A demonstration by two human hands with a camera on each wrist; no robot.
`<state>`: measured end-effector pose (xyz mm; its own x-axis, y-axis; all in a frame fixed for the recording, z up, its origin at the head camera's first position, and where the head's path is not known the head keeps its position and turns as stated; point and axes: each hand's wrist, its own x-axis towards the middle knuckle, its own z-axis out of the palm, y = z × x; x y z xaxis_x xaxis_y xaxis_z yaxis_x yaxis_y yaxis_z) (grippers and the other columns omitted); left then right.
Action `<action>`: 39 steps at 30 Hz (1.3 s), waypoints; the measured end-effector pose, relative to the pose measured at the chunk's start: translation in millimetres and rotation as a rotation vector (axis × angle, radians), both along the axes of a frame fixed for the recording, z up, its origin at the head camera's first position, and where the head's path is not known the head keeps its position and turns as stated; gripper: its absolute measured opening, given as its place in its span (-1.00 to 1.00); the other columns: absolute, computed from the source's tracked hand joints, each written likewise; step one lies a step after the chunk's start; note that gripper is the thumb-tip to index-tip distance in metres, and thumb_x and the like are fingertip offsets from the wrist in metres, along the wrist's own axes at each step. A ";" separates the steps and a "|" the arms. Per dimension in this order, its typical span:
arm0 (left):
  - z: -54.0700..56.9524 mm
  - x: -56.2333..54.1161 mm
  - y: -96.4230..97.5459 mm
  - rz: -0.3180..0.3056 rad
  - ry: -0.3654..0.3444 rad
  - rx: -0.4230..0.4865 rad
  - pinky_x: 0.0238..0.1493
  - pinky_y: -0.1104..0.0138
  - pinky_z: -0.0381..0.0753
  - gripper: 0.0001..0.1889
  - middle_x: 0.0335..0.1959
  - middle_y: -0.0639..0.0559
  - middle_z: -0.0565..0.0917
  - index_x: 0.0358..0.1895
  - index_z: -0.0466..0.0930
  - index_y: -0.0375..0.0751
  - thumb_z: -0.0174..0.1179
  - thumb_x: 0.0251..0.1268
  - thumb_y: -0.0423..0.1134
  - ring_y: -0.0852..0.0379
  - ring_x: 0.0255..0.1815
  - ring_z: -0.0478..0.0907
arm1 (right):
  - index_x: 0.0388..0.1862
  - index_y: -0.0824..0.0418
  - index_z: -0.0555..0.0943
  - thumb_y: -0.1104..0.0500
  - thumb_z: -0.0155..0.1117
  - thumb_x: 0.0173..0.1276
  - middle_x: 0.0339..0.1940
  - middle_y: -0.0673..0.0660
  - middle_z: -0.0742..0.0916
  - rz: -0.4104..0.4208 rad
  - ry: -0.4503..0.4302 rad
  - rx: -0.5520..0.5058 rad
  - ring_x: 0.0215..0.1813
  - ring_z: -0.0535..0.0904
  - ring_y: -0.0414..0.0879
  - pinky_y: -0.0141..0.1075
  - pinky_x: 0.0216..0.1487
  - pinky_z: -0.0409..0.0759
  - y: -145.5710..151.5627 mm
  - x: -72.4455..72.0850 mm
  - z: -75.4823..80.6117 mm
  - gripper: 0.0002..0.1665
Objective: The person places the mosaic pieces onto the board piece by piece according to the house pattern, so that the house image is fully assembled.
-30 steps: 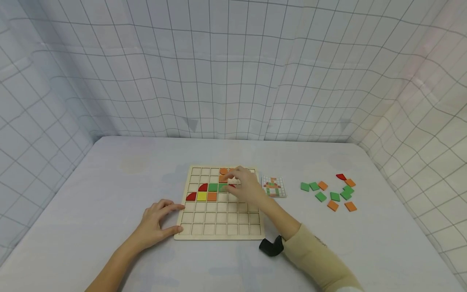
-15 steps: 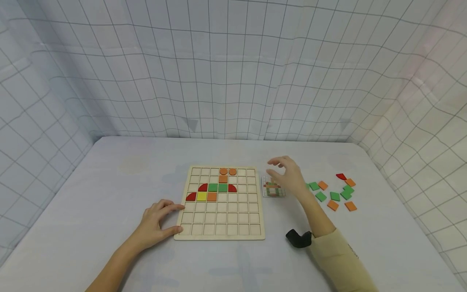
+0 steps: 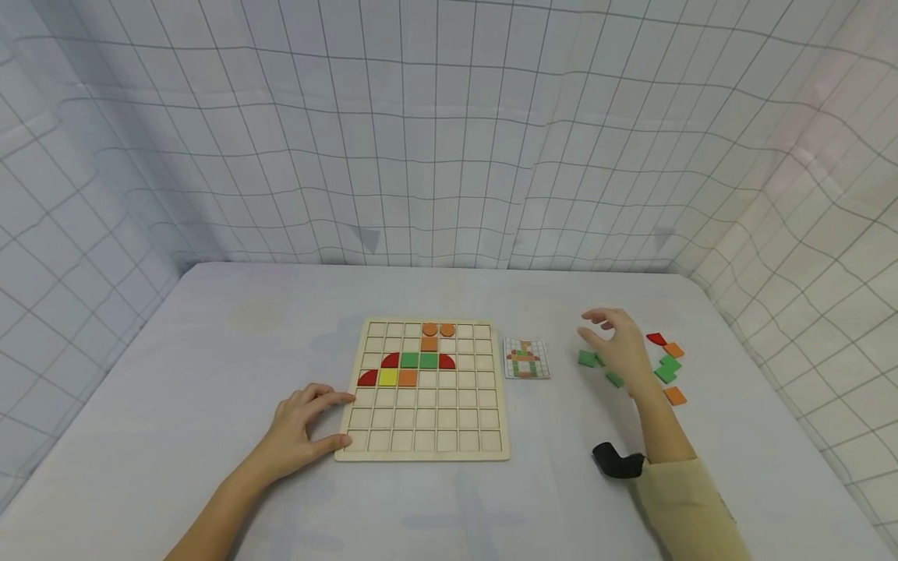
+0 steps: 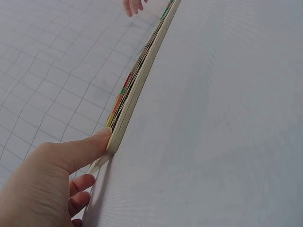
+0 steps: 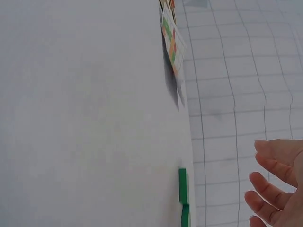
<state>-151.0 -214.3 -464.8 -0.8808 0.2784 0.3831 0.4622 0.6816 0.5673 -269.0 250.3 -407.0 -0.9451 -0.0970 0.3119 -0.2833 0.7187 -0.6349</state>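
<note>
A square wooden grid board (image 3: 424, 421) lies on the table. Red quarter-circle tiles (image 3: 447, 361), green squares (image 3: 418, 360), orange squares (image 3: 408, 378), a yellow square (image 3: 387, 377) and two orange discs (image 3: 438, 330) sit in its cells. My left hand (image 3: 298, 428) rests at the board's left side, thumb and forefinger spread and touching the rim. In the left wrist view the thumb (image 4: 85, 150) lies against the rim near a corner. My right hand (image 3: 623, 347) hovers over loose green tiles (image 3: 587, 358), fingers loosely bent, holding nothing; it hides part of the pile.
A pattern card (image 3: 527, 358) lies right of the board. More loose tiles spread right of my hand: orange (image 3: 674, 396), green (image 3: 665, 375) and red (image 3: 655, 339). A black band (image 3: 617, 461) juts from my right sleeve. Grid-patterned cloth (image 3: 449, 140) surrounds the table.
My right hand has left the board and moved right, past the card, to above the loose tiles. The red quarter-circle right of the green squares is uncovered. My left hand has stayed still.
</note>
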 end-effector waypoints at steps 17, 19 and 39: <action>-0.3 -0.1 -0.3 -0.003 0.002 -0.002 -0.18 0.07 0.14 -0.48 -0.16 0.07 0.45 -0.02 0.55 -0.05 0.43 -0.18 -0.11 0.05 -0.12 0.33 | 0.05 0.39 0.48 0.15 0.16 0.32 -0.02 0.39 0.49 -0.107 -0.143 0.044 0.02 0.34 0.27 0.07 -0.07 0.32 57.4 16.2 -9.0 -0.59; -0.8 0.0 -0.5 -0.001 -0.003 0.000 -0.18 0.07 0.14 -0.48 -0.16 0.07 0.45 -0.02 0.55 -0.05 0.43 -0.19 -0.11 0.05 -0.12 0.33 | 0.06 0.38 0.47 0.12 0.15 0.32 -0.01 0.40 0.49 -0.112 -0.166 0.062 0.03 0.34 0.27 0.08 -0.07 0.32 60.7 17.6 -10.9 -0.57; -1.4 -0.9 -1.4 0.002 -0.016 -0.002 -0.16 0.06 0.12 -0.48 -0.16 0.07 0.44 -0.02 0.55 -0.07 0.43 -0.19 -0.13 0.06 -0.11 0.32 | 0.01 0.36 0.52 0.01 0.21 0.28 0.02 0.45 0.53 -0.106 -0.207 0.191 0.07 0.39 0.33 0.27 -0.07 0.15 70.2 20.7 -28.4 -0.52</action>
<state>-151.9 -215.7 -466.2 -0.8874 0.2775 0.3681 0.4516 0.6838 0.5731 -248.3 320.5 -435.3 -0.9947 -0.0329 0.0974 -0.0792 0.8495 -0.5216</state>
